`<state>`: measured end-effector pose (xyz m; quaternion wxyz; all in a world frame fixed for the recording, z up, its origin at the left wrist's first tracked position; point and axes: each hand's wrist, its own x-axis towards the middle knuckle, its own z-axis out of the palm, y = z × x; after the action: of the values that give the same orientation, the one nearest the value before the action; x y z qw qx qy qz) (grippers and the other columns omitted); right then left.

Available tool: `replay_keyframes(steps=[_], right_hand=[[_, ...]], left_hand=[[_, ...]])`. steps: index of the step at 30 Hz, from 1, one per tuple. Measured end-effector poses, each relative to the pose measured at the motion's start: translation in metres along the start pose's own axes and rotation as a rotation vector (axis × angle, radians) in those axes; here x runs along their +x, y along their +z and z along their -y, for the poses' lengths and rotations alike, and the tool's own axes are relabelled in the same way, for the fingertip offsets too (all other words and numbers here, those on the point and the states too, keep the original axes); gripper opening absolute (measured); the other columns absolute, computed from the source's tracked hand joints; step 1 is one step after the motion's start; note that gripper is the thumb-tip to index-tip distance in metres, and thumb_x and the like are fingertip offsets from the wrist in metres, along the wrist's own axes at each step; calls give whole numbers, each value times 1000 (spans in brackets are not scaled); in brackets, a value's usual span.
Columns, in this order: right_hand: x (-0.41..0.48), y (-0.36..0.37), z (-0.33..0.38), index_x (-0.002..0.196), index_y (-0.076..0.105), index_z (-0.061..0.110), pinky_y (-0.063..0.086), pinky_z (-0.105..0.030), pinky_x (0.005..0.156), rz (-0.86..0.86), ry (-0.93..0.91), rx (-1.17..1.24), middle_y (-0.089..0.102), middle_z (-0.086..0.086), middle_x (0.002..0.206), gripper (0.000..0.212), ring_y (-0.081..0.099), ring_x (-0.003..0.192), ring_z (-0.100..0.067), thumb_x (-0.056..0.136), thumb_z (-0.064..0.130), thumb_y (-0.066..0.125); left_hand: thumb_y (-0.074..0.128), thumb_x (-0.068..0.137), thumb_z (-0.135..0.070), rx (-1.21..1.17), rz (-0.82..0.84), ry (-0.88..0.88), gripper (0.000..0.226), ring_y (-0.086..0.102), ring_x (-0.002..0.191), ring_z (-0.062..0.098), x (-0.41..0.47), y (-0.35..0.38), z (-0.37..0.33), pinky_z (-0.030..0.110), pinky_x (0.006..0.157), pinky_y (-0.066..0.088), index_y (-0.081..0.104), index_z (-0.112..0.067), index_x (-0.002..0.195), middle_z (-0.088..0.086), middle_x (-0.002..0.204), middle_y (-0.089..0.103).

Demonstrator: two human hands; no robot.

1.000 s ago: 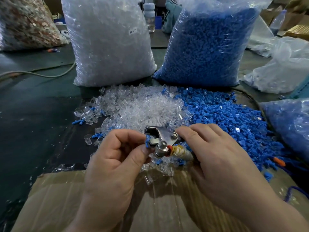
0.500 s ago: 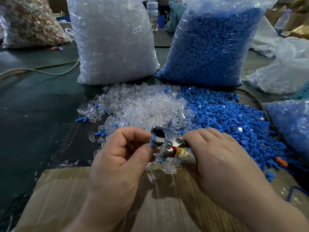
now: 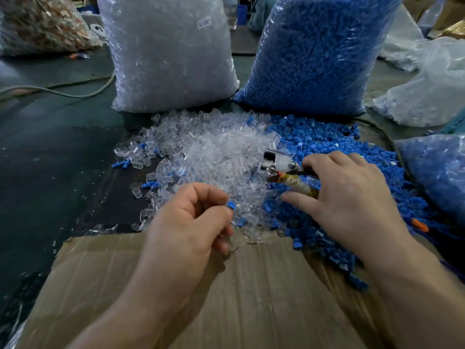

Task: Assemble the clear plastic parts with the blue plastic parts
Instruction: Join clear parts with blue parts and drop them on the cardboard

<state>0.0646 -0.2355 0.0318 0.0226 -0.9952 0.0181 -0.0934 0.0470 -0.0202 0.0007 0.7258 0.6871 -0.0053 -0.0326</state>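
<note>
Pinching small blue part (image 3: 230, 205) between thumb and forefinger, left hand (image 3: 191, 222) curled above cardboard (image 3: 226, 298) edge. Right hand (image 3: 347, 197) grips metal crimping tool (image 3: 279, 163) by wrapped handle, fingers spread over blue parts pile (image 3: 327, 142). Clear parts pile (image 3: 214, 149) lies left of blue pile, touching it. Behind stand clear parts bag (image 3: 171, 59) and blue parts bag (image 3: 314, 54), side by side.

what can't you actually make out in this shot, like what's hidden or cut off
Head view only:
- Part pinched in the left hand: only a blue tip shows; fingers hide whether a clear piece is on it.
- Metal tool: the right hand covers its handle.
- Bag label: too small to read fully.
- Both big bags' tops: cut off by the top edge.
</note>
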Motion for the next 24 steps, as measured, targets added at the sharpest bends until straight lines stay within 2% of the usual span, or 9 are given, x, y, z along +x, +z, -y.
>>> replay_keyframes(steps=[2, 6, 9, 12, 15, 17, 20, 22, 24], right_hand=[[5, 7, -1, 120, 53, 30, 38, -43, 89, -10, 7, 3, 59, 2, 110, 68, 48, 105, -26, 71, 76, 43], [7, 18, -1, 122, 53, 29, 33, -45, 95, -9, -38, 79, 55, 0, 119, 57, 42, 111, -27, 78, 64, 60], [2, 18, 0, 125, 56, 25, 33, -45, 96, -86, -85, 138, 55, 1, 125, 51, 41, 117, -27, 84, 55, 59], [-16, 8, 20, 108, 63, 22, 44, -39, 82, -232, -208, 303, 61, 4, 105, 34, 51, 97, -19, 89, 49, 55], [-36, 6, 48, 93, 62, 20, 47, -37, 67, -146, -376, 366, 60, 3, 88, 23, 55, 80, -20, 93, 40, 50], [-40, 9, 54, 92, 63, 15, 47, -42, 63, -119, -394, 381, 60, -1, 85, 19, 56, 77, -25, 95, 30, 51], [-40, 7, 51, 96, 65, 13, 48, -42, 59, -131, -376, 412, 61, -3, 87, 16, 58, 75, -26, 92, 25, 54], [-42, 6, 52, 97, 65, 13, 48, -40, 58, -174, -390, 420, 61, -2, 88, 14, 57, 75, -23, 92, 22, 56], [-42, 6, 55, 96, 67, 10, 45, -38, 59, -255, -423, 409, 62, -4, 88, 12, 56, 75, -23, 91, 16, 57]], left_hand=[[62, 88, 5, 41, 18, -11, 26, 56, 48, 16, -1, 3, -1, 23, 44, 49, 67, -19, 79, 7, 59, 64], [62, 90, 3, 66, 0, -26, 13, 55, 44, 12, 0, 4, 1, 19, 41, 46, 66, -10, 90, 7, 58, 65], [64, 90, 0, 122, -8, -19, 15, 54, 41, 11, -3, 8, 3, 17, 37, 40, 66, -14, 87, 6, 56, 65], [66, 90, -6, 148, -49, -3, 20, 57, 44, 12, -4, 11, 5, 19, 38, 43, 68, -25, 83, 3, 58, 67], [67, 88, -17, 314, -52, 137, 21, 61, 52, 13, -4, 8, 6, 29, 46, 50, 67, -38, 87, -2, 63, 68], [67, 91, -20, 374, -39, 221, 18, 63, 53, 14, -5, 6, 6, 33, 49, 53, 68, -37, 89, -5, 64, 67], [62, 89, -33, 445, -14, 316, 10, 64, 58, 8, -8, 4, 1, 28, 55, 54, 68, -40, 93, -9, 69, 68], [64, 93, -35, 349, -25, 257, 5, 65, 57, 9, -8, 3, -3, 26, 52, 54, 69, -37, 91, -5, 70, 69], [64, 89, -44, 178, 17, 55, 21, 62, 49, 15, -8, 1, -7, 28, 44, 51, 67, -25, 83, 1, 63, 66]])
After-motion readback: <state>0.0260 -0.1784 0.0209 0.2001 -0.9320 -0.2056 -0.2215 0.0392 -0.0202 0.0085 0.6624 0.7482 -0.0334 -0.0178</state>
